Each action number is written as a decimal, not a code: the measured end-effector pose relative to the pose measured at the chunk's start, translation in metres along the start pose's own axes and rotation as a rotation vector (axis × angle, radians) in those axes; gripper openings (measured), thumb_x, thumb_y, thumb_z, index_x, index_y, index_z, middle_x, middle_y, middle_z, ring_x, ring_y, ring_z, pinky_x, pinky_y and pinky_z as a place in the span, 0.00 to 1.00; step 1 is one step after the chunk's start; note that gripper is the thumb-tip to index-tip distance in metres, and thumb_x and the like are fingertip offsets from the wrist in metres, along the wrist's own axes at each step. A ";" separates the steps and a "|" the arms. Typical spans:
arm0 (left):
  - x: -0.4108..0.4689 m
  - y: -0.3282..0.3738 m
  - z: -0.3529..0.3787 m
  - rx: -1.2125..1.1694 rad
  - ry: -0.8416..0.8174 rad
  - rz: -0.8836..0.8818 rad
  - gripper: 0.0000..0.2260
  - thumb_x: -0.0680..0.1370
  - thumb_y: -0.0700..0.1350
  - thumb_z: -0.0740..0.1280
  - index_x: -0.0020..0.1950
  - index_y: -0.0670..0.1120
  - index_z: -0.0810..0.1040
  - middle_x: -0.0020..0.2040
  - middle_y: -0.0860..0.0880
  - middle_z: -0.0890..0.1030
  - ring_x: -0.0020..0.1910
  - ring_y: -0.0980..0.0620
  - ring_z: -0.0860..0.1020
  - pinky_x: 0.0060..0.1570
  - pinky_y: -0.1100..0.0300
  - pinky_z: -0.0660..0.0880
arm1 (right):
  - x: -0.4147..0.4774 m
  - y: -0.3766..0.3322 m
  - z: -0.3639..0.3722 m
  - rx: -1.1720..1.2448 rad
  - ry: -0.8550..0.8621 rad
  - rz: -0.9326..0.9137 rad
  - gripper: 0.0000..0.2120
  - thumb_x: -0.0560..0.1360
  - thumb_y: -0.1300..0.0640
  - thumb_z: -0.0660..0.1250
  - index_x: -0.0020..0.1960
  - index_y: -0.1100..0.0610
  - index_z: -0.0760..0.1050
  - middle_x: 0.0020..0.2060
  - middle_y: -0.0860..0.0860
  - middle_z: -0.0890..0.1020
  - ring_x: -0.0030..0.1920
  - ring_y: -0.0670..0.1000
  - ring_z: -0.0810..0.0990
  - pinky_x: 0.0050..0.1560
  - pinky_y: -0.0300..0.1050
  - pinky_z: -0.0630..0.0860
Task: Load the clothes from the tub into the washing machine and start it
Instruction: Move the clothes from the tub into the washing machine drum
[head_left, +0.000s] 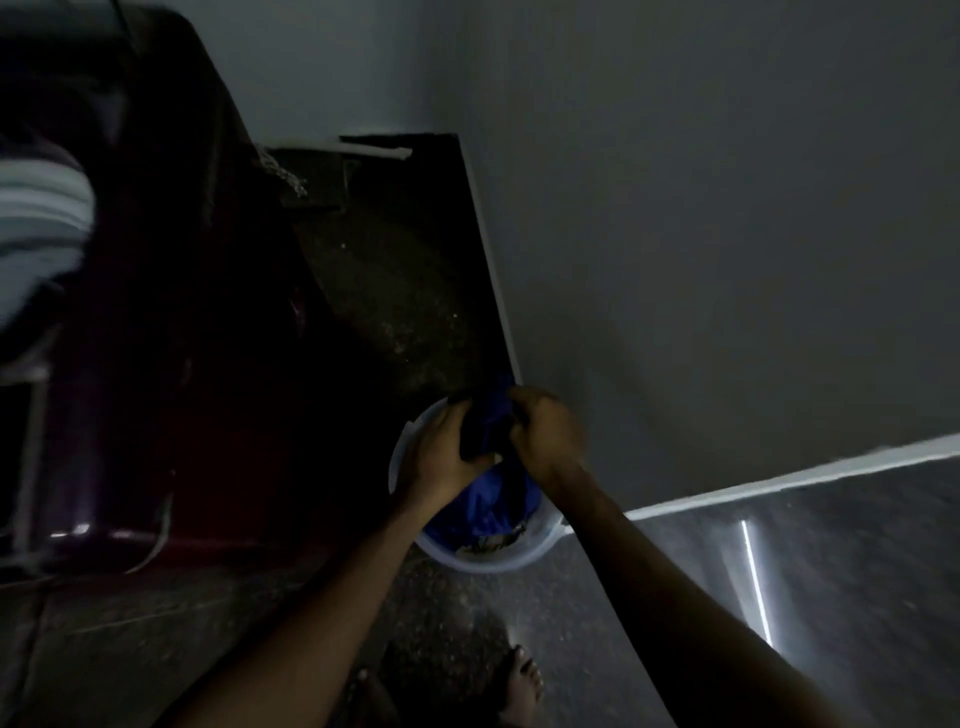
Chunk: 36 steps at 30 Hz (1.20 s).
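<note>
Nearby, dark washing machine left of tub, wall right. Left hand and right hand both grip blue cloth in tub.

Dim home corner, tub of clothes on speckled floor, plain wall

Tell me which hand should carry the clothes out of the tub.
Left, probably. The left hand and right hand both grip the clothes in the tub, but the left is nearer the dark maroon unit, likely the washer.
</note>
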<state>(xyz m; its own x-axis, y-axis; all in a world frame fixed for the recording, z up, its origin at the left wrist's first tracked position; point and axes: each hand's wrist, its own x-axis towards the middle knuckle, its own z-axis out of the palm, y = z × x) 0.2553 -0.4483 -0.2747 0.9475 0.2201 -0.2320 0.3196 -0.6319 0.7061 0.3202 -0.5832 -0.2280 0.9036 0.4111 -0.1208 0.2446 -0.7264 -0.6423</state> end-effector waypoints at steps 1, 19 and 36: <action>-0.007 0.018 -0.016 -0.014 -0.009 -0.014 0.35 0.71 0.53 0.75 0.74 0.49 0.65 0.71 0.48 0.71 0.69 0.48 0.70 0.61 0.63 0.65 | -0.003 -0.015 -0.018 0.028 0.005 -0.011 0.20 0.71 0.69 0.62 0.60 0.58 0.78 0.54 0.56 0.82 0.52 0.56 0.80 0.45 0.35 0.68; -0.069 0.206 -0.166 -0.174 0.244 -0.074 0.13 0.78 0.44 0.66 0.62 0.50 0.78 0.56 0.45 0.81 0.55 0.45 0.79 0.52 0.56 0.76 | -0.061 -0.151 -0.188 0.514 0.115 -0.131 0.09 0.75 0.57 0.69 0.54 0.52 0.80 0.51 0.47 0.83 0.52 0.44 0.80 0.55 0.50 0.78; -0.072 0.232 -0.282 -0.891 0.425 -0.070 0.11 0.75 0.44 0.73 0.56 0.43 0.80 0.54 0.42 0.83 0.52 0.42 0.82 0.54 0.45 0.79 | -0.062 -0.121 -0.149 0.481 -0.068 0.096 0.15 0.77 0.59 0.67 0.63 0.56 0.74 0.53 0.48 0.79 0.57 0.51 0.79 0.51 0.35 0.73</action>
<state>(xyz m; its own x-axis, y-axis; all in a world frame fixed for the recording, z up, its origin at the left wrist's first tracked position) 0.2584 -0.4015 0.0948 0.7890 0.5941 -0.1563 0.0860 0.1451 0.9857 0.2874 -0.6032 -0.0299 0.8851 0.4015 -0.2355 -0.0433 -0.4327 -0.9005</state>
